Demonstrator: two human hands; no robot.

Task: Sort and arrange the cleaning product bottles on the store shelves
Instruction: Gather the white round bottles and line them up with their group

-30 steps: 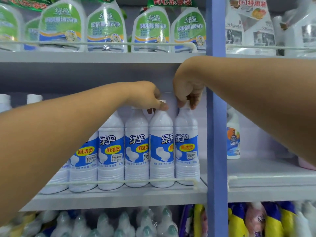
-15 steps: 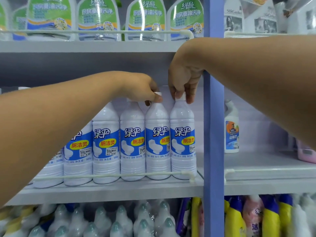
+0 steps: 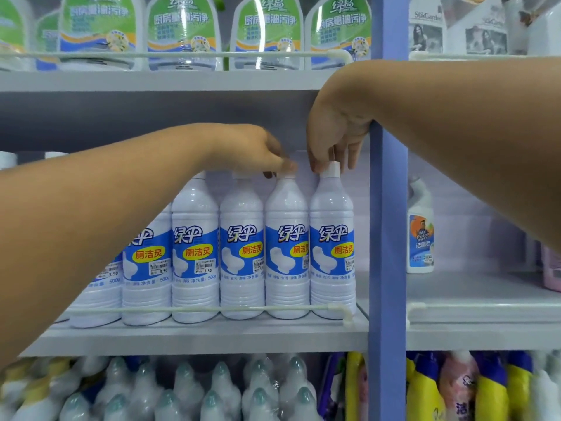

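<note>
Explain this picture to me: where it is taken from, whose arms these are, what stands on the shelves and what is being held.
There is no machine here. A person wears a camera on the head, so you see their own two bare arms reaching forward. The middle shelf carries a row of white toilet cleaner bottles with blue labels. The left hand pinches the cap of the second bottle from the right. The right hand pinches the cap of the rightmost bottle, beside the blue upright post. Above stand green-labelled kitchen cleaner bottles.

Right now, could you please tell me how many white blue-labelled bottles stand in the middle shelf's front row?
6 visible: rightmost, then going left; the forearm may hide more.
</note>
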